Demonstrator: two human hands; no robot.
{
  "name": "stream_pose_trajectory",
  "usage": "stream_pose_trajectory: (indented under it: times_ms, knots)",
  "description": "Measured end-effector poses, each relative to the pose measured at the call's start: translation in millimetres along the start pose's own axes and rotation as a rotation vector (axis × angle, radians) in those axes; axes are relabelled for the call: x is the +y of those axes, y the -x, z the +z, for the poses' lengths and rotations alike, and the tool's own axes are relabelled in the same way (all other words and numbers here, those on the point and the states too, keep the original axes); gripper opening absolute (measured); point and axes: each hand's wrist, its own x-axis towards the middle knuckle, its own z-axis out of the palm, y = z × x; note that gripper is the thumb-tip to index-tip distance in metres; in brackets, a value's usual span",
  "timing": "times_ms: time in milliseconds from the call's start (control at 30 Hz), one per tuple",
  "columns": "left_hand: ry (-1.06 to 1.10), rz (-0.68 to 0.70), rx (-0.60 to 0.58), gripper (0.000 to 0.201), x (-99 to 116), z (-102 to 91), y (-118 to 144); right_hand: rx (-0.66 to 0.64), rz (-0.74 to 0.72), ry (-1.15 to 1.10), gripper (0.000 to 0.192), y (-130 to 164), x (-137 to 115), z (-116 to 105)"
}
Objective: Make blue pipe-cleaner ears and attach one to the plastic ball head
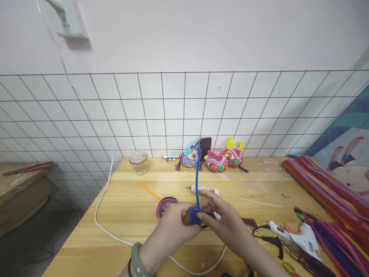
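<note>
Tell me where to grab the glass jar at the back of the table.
Grip the glass jar around its clear body, just below the lid, coming from the front or side. It stands upright with bare wooden table around it; the wall close behind probably blocks a rear approach.

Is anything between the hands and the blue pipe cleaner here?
Nothing visible. The left hand and right hand both pinch the blue pipe cleaner directly at its coiled lower end, and its free end stands up above the wooden table.
</note>
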Motion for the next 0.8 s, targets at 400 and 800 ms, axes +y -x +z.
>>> stream_pose_trajectory:
  times_ms: [400,800]
  knots:
    - [-0.045,0.007,0.052,0.04,-8.5,-4.4,1.2,0.071,0.031,-0.034,0.039,-3.2,-2.3,1.7]
    - [-0.033,0.001,0.014,0.036,-3.2,-1.6,2.3,0.03,0.063,-0.011,0.033,-2.3,-6.5,1.6]
